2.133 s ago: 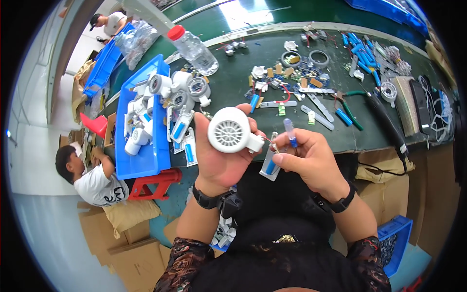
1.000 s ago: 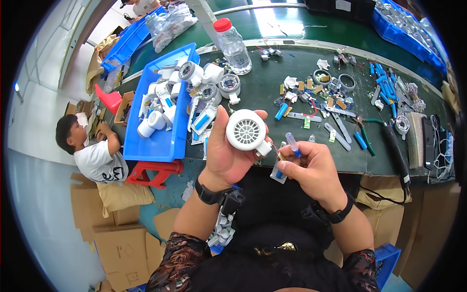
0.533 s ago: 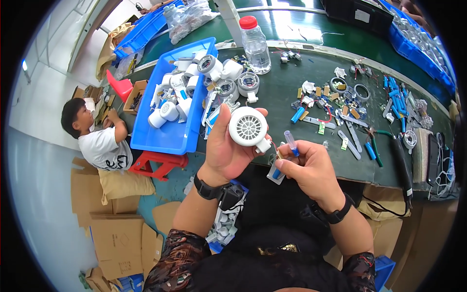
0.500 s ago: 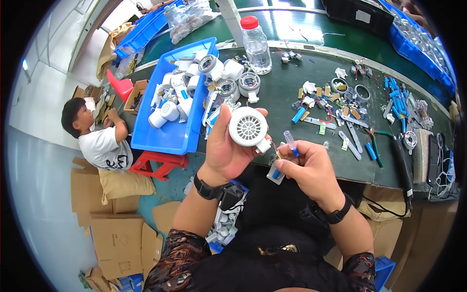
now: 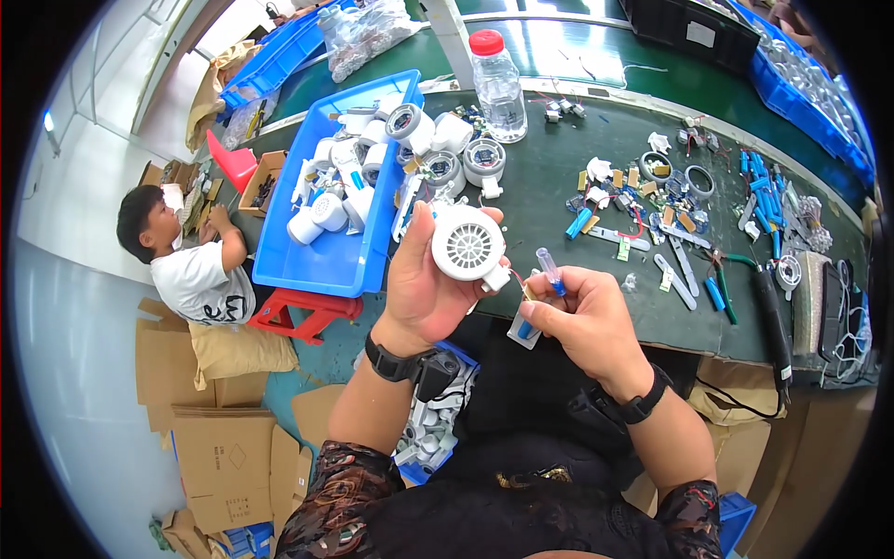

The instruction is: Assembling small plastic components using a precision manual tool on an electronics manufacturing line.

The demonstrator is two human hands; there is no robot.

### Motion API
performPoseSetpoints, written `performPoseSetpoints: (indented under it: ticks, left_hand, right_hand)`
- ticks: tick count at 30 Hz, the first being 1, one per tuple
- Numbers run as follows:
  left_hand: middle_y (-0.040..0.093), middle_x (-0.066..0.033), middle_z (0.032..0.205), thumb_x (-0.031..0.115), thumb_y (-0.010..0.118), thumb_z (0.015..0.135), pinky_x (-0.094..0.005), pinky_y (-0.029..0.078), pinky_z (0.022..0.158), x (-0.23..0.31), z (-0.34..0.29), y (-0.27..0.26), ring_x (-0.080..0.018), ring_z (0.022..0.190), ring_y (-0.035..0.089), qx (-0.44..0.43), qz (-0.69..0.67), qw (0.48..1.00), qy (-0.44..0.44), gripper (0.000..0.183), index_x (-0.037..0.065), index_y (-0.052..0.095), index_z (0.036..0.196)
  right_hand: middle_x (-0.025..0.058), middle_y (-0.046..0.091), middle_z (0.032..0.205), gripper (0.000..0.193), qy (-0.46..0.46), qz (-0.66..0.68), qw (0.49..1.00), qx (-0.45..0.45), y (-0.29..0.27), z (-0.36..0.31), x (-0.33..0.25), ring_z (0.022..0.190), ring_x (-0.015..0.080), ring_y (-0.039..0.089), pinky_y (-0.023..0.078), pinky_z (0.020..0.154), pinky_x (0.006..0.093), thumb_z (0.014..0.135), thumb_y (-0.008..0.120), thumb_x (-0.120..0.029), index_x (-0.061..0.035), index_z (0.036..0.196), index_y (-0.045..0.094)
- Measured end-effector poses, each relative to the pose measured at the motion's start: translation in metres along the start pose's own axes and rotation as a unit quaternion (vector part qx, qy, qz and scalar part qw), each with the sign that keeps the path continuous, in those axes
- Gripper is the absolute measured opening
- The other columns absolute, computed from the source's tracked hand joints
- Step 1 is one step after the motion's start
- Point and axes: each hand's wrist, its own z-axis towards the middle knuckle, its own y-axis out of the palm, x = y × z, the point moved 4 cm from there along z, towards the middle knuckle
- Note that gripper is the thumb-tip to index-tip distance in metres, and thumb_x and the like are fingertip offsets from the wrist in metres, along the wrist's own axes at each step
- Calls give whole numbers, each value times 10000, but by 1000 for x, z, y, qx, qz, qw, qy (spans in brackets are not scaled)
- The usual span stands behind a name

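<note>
Probably mid-wiring, the left hand (image 5: 424,296) cradles a white fan (image 5: 467,244), the right hand (image 5: 592,315) pinches a clear-and-blue tool (image 5: 548,268), with steadiness needed next.

Surface (image 5: 540,210): dark green top, pale strip (image 5: 643,96) along its far edge. Second bench (image 5: 549,56): green, glossy, beyond the strip, carrying a white glare of light. Post (image 5: 449,42): one, pale, upright, at the far edge. Stool (image 5: 300,315): red, beside the surface's left end. Seat (image 5: 229,166): red, farther back on the left. Wall (image 5: 70,219): whitish, left side, bowed by the lens. Lamp (image 5: 48,122): small, bright, far left. Floor (image 5: 321,365): blue-green below the stool. Cardboard (image 5: 219,461): brown, on the floor, lower left.
</note>
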Motion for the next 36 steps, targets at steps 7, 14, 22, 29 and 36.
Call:
performPoseSetpoints:
  ticks: [7, 14, 22, 29, 36]
  left_hand:
    - [692, -87, 1094, 701, 470, 970, -377, 561, 750, 0, 3, -1, -240, 946, 695, -16, 18, 1000, 13, 802, 1, 570, 1349]
    - [646, -122, 1223, 615, 516, 991, -387, 525, 774, 0, 2, 4, -252, 1036, 661, -44, -17, 999, 8, 738, 21, 483, 1427]
    - [597, -148, 1288, 331, 570, 961, -415, 582, 917, -1, 5, 18, -294, 1111, 650, -53, -7, 997, 53, 614, -6, 411, 1449]
    - [614, -144, 1257, 218, 712, 925, -346, 588, 868, -1, 6, 22, -208, 1080, 662, 13, 149, 980, 130, 542, -28, 466, 1339]
    - [662, -138, 1150, 91, 796, 844, -284, 589, 779, -6, 0, 44, -157, 993, 685, 99, 342, 905, 235, 550, -43, 500, 1288]
  right_hand:
    - [4, 682, 897, 202, 4, 8, 1000, 10, -3, 4, 5, 743, 36, 620, 499, 666, 199, 872, 764, -7, 35, 1053, 683]
    - [2, 688, 907, 201, -20, 52, 998, -3, -5, 4, 2, 738, 39, 620, 489, 650, 205, 887, 758, -12, 22, 1073, 689]
    - [13, 704, 919, 224, 5, 80, 997, 11, -16, 3, 5, 719, 48, 610, 483, 625, 205, 875, 763, -52, 4, 1081, 697]
    - [22, 714, 957, 205, 10, 82, 997, 6, -18, 0, 2, 731, 44, 607, 479, 624, 202, 880, 759, -61, -12, 1069, 700]
    - [18, 711, 943, 193, 22, 94, 995, -6, -18, 0, 12, 699, 44, 591, 466, 608, 184, 883, 769, -82, -33, 1056, 700]
